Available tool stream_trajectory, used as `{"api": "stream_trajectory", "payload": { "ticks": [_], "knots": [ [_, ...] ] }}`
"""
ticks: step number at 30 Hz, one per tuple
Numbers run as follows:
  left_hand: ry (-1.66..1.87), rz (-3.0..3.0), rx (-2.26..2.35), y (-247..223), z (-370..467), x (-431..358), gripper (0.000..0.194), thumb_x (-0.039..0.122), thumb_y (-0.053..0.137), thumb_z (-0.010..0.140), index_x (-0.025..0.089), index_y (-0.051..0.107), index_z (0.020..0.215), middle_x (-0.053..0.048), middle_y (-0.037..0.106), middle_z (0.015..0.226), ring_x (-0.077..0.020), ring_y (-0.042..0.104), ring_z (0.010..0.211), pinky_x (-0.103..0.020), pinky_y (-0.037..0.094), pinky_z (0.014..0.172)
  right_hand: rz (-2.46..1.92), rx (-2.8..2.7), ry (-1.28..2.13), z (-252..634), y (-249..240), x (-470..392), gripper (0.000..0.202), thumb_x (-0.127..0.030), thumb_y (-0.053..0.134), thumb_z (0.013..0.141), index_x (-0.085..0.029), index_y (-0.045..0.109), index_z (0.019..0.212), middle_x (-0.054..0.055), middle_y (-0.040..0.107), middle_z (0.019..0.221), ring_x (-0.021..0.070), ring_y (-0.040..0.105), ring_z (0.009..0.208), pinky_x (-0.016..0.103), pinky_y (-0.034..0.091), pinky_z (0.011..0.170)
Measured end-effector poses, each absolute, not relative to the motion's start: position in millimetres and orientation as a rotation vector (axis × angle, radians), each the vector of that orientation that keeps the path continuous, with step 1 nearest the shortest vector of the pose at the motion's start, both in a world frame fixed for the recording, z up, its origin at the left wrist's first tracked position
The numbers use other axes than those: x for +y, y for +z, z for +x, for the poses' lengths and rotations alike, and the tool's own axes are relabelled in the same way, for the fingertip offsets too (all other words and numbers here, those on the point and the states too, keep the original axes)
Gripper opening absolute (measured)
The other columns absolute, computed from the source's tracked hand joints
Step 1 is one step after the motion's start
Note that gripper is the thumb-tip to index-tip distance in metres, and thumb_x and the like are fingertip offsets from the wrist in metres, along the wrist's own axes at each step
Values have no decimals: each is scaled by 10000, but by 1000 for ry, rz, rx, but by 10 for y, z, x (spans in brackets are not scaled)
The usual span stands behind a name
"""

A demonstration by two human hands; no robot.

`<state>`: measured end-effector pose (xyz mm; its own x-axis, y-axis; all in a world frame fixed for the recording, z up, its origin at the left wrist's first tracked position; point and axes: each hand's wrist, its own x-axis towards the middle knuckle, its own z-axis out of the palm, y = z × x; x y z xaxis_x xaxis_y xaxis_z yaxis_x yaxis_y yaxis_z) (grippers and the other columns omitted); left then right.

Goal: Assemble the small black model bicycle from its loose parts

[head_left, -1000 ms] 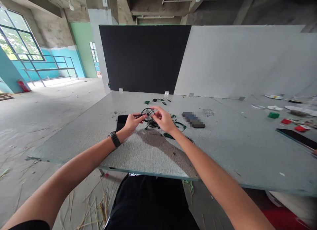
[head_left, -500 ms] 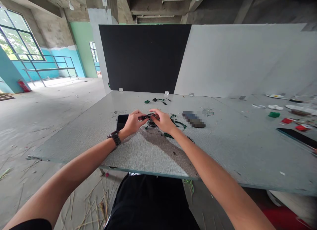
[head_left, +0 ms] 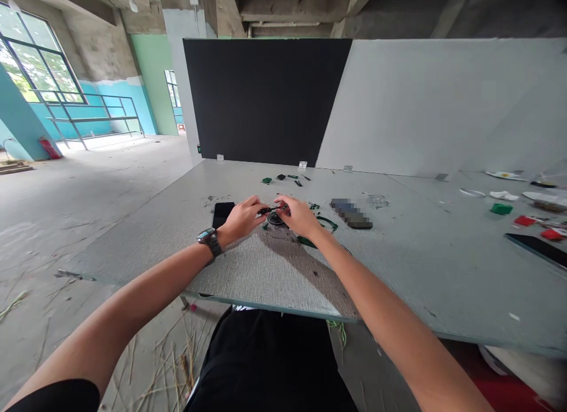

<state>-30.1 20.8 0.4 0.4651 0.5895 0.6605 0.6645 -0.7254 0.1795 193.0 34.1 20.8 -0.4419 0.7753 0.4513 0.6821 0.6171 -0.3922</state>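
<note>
My left hand is closed, its fingers and thumb pinching one end of a small, dark, curved piece. On the other side my right hand is closed on the same piece, its fingertips bent round the end. The piece is too small to name. Just under it, a round black ringed part lies on the table, partly behind my right fingers. A tiny green piece is close by. A dark phone-like slab lies partly behind my left hand.
Dark green strips lie right of my right hand. A blurred-out phone-shaped object sits further right. Several small green and black parts are at the back. A green block, red pieces and a dark tablet are far right.
The dark piece has turned from showing its curved face to lying nearly edge-on between my hands. My left wrist has rolled, bringing the watch face up. The view has shifted slightly.
</note>
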Motion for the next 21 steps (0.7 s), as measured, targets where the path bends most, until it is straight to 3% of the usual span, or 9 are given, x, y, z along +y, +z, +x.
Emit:
{"api": "stream_trajectory", "payload": {
  "ticks": [9,15,21],
  "knots": [
    [-932,-2557,-1116,-28,-295,268,253,327,572,1001,166,721,1127,-90,624,1015,-192,622,878,-299,501,794,-1317,-2304,174,1951,196,361,306,-289,583,955,-248,600,1258,84,729,1099,215,667,867,309,452,695],
    [-853,-2552,-1117,-69,-294,316,260,340,566,1005,170,722,1125,-89,626,1020,-188,623,866,-300,504,781,-1576,-2478,184,2115,267,386,231,-456,757,843,-236,686,865,64,731,844,228,650,762,309,387,591],
    [-782,-2569,-1062,-94,-325,330,261,331,548,1011,161,713,1120,-92,623,1027,-186,620,857,-297,505,765,-1574,-2524,382,2156,261,412,204,-385,828,771,-226,701,758,53,726,792,199,650,693,300,410,594]
  ]
}}
